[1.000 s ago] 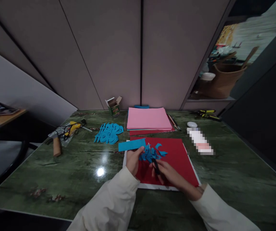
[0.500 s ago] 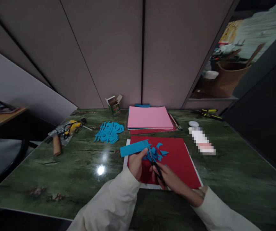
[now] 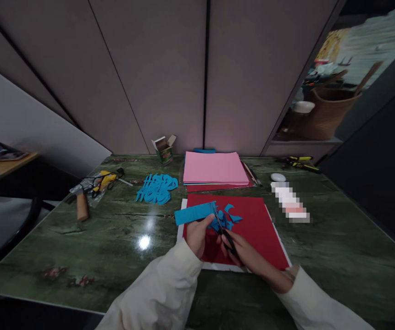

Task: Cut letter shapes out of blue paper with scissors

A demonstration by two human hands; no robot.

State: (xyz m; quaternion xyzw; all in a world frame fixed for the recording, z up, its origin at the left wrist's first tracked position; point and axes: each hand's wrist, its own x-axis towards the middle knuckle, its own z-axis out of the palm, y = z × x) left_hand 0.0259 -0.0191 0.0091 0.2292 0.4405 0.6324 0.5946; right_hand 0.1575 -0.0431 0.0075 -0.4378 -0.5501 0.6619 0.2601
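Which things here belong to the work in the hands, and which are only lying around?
Part of the work: left hand, blue paper strip, right hand, scissors, blue paper scraps, red sheet.
Lying about: pink paper stack, blue paper letters, cardboard box.

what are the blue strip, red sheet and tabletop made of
The blue strip looks like matte card or construction paper, with crisp cut edges. The red sheet looks like similar card, dull with no glare. The tabletop seems polished green stone or laminate: dark veins, a bright glare spot.

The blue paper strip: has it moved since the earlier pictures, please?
Yes: the blue paper strip now sits nearer the person, judged against the red paper sheet.
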